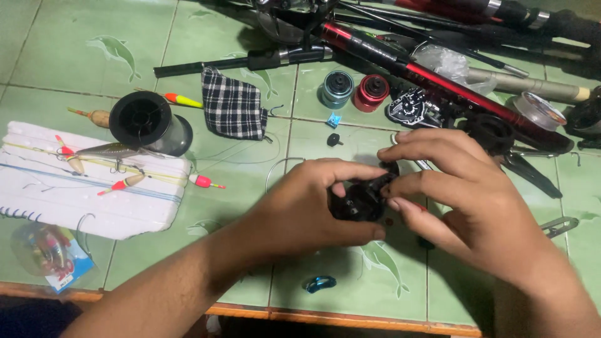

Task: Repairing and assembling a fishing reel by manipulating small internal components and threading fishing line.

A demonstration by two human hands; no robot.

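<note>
1. Left hand [307,206] is clamped on a small black reel part [360,199], near the middle of the green tile floor [206,37]. Right hand [457,188] pinches its right side w/ fingertips.
2. Risk: the part is small & dark. If a finger slips, it could drop & roll.
3. Tiny black knob [333,139] & blue clip [319,283] lie loose close by. A bump w/ an arm could knock them away.
4. Hooks sit on the white foam [150,206], left. A reach there could prick a hand.

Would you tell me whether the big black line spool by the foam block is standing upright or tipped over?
Tipped: the black line spool lies on its side, its round flange facing the camera.
</note>
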